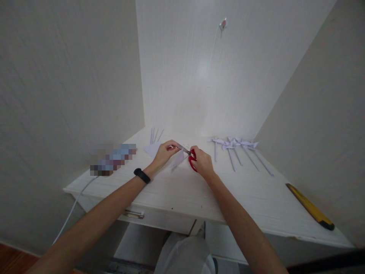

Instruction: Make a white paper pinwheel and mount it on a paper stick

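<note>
Head view: my right hand [202, 160] closed round red scissors [188, 152], blades pointing left. My left hand [164, 153] curled by white paper [178, 159], can't tell its hold.

The scissors [186, 151] in the right hand [203, 163] have red handles [190, 163] and grey blades [183, 148]; beside them, the paper [178, 159] is white. The wristband [142, 176] behind the left hand [164, 154] is black. Right of the grip: white pinwheels [234, 143], then a yellow-and-black tool [309, 205]. Beneath, the desk [182, 194] is streaky white.

One head-worn view, from close above, faces forward and down at a counter [179, 198] and the wall [182, 68] behind.
</note>
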Action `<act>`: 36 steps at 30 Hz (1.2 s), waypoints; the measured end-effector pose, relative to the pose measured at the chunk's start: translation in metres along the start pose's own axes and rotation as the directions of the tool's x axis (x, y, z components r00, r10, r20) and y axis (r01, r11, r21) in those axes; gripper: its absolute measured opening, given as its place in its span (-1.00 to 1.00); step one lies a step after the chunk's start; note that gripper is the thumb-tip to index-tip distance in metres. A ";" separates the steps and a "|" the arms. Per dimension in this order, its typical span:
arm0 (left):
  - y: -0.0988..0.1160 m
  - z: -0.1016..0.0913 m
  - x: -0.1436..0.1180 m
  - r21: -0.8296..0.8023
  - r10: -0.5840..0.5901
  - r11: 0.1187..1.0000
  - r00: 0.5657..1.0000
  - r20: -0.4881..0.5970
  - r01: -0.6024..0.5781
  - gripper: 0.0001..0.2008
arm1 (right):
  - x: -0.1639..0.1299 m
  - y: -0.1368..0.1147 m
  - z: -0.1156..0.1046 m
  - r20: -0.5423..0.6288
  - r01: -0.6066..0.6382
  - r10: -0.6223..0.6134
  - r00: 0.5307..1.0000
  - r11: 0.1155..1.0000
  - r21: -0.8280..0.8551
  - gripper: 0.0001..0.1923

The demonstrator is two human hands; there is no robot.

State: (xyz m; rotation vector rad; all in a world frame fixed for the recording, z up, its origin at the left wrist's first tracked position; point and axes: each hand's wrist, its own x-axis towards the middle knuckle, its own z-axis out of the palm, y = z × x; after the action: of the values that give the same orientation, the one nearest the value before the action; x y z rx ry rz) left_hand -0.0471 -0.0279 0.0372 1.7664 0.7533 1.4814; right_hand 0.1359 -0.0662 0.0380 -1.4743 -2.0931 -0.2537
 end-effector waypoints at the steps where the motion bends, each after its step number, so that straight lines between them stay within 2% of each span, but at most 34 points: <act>1: 0.000 0.000 0.000 0.003 -0.004 1.000 1.000 0.002 0.004 -0.90 | 0.000 0.000 0.000 0.006 0.001 -0.001 1.000 1.000 -0.004 -0.74; 13: -0.002 0.002 0.001 -0.013 -0.042 0.999 0.999 -0.019 0.042 -0.88 | 0.000 0.002 0.003 0.015 0.006 -0.006 1.000 1.000 -0.015 -0.78; 16: -0.004 0.001 0.002 0.034 -0.012 0.999 1.000 -0.018 0.013 -0.86 | 0.000 0.003 0.007 -0.002 -0.061 0.061 0.998 0.998 -0.009 -0.80; 19: -0.003 0.000 0.002 0.127 0.054 0.991 0.998 -0.015 -0.051 -0.86 | 0.001 0.006 0.011 -0.014 -0.194 0.194 0.981 0.981 0.002 -0.78; 24: 0.003 0.002 -0.002 0.301 0.160 0.935 0.981 0.114 -0.187 -0.89 | 0.003 0.021 0.017 0.000 -0.314 0.314 0.949 0.948 0.046 -0.73; 28: 0.006 0.005 -0.006 0.330 0.196 0.907 0.957 0.216 -0.260 -0.92 | 0.003 0.031 0.022 0.042 -0.360 0.359 0.933 0.933 0.019 -0.71; 32: 0.002 0.005 -0.007 0.342 0.136 0.914 0.958 0.252 -0.220 -0.89 | 0.002 0.032 0.024 0.064 -0.291 0.293 0.954 0.956 -0.039 -0.70; 36: -0.006 0.004 -0.005 0.369 0.095 0.913 0.968 0.231 -0.177 -0.89 | 0.002 0.031 0.026 0.099 -0.273 0.281 0.955 0.958 -0.089 -0.70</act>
State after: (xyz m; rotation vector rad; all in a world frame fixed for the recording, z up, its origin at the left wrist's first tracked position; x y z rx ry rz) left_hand -0.0444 -0.0292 0.0290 2.2748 0.8717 1.2659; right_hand 0.1556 -0.0410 0.0127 -1.8419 -1.9462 -0.1452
